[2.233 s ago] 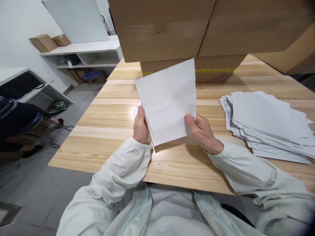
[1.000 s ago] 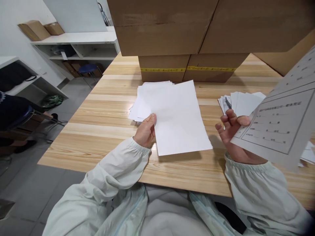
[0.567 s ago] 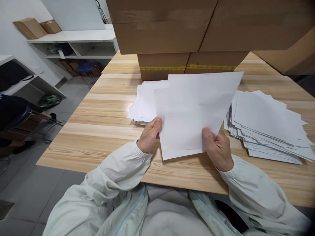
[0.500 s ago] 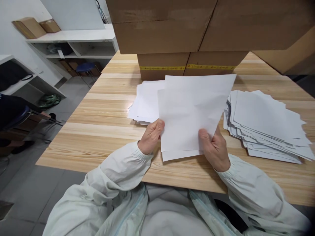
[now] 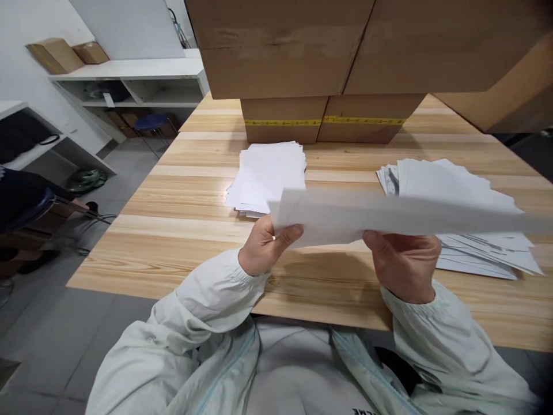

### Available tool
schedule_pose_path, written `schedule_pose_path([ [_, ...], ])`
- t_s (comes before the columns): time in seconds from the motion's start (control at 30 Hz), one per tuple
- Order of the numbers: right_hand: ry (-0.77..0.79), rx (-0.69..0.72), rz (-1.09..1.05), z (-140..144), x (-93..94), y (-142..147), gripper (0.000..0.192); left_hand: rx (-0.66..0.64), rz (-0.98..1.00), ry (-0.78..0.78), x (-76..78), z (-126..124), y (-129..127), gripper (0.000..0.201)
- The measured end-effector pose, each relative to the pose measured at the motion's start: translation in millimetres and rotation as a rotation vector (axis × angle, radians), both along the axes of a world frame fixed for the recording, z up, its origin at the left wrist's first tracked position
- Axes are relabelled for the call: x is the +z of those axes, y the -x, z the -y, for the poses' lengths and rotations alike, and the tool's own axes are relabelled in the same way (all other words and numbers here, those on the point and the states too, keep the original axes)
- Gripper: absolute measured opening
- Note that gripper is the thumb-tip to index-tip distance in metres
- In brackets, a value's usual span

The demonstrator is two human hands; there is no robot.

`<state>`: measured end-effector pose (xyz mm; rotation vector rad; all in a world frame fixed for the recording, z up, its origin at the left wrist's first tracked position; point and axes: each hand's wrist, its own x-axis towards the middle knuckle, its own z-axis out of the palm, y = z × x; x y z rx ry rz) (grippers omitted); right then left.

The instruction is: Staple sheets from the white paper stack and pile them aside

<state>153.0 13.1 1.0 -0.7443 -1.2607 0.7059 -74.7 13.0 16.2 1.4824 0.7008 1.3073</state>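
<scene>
White paper sheets (image 5: 337,218) hang above the near part of the table, tilted almost edge-on and blurred toward the right. My left hand (image 5: 268,245) pinches their left end, thumb on top. My right hand (image 5: 404,262) grips their lower edge further right, with its thumb in front and fingers curled behind. Beyond my left hand lies a fairly neat paper stack (image 5: 272,173). To the right is a larger, fanned-out paper pile (image 5: 453,178), partly hidden by the held sheets. How many sheets I hold I cannot tell.
Large cardboard boxes (image 5: 285,52) stand stacked at the back of the wooden table (image 5: 173,230), the upper ones overhanging. Another carton (image 5: 488,104) is at the far right. To the left are white shelves (image 5: 129,69), a blue stool (image 5: 151,121) and a seated person's legs.
The held sheets have tipped from facing me to nearly edge-on, and their right end swung out over the right pile. My right hand moved right; the left stack is now less covered.
</scene>
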Motion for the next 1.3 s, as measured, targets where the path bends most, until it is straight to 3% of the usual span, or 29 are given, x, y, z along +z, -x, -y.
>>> schedule_pose_path([
  [0.1, -0.065, 0.171, 0.078, 1, 3.8, -3, 0.015, -0.117, 0.095, 0.029, 1.0, 1, -1, 0.039],
  [0.17, -0.048, 0.205, 0.108, 1, 1.7, -3, 0.017, -0.122, 0.106, 0.029, -0.9, -1, -2, 0.042],
  [0.33, 0.082, 0.025, 0.139, 4, -13.8, 3, 0.019, 0.065, -0.024, 0.066, -0.8, -2, -6, 0.044],
  [0.43, 0.096, -0.054, 0.143, 7, -17.3, 4, 0.022, 0.092, -0.01, 0.054, 4.2, 0, -8, 0.042],
  [0.53, 0.045, -0.022, 0.198, 8, -13.6, 3, 0.012, 0.086, -0.004, 0.048, 6.9, 2, -8, 0.037],
  [0.67, 0.059, -0.037, 0.231, 5, -9.3, 3, 0.014, 0.106, 0.004, 0.047, 6.1, 1, -7, 0.036],
  [0.83, 0.029, 0.063, 0.21, 4, -10.4, 4, 0.013, 0.108, -0.005, 0.078, 5.0, 1, -7, 0.036],
  [1.03, 0.145, -0.106, 0.179, 9, -10.3, 6, 0.023, 0.198, 0.089, 0.066, 4.9, 2, -8, 0.036],
  [1.13, 0.128, -0.108, 0.202, 9, -10.9, 7, 0.024, 0.234, 0.104, 0.045, 7.1, 2, -7, 0.037],
  [1.3, 0.073, -0.046, 0.224, 5, -10.2, 8, 0.013, 0.133, 0.065, -0.014, 9.7, 2, -3, 0.027],
])
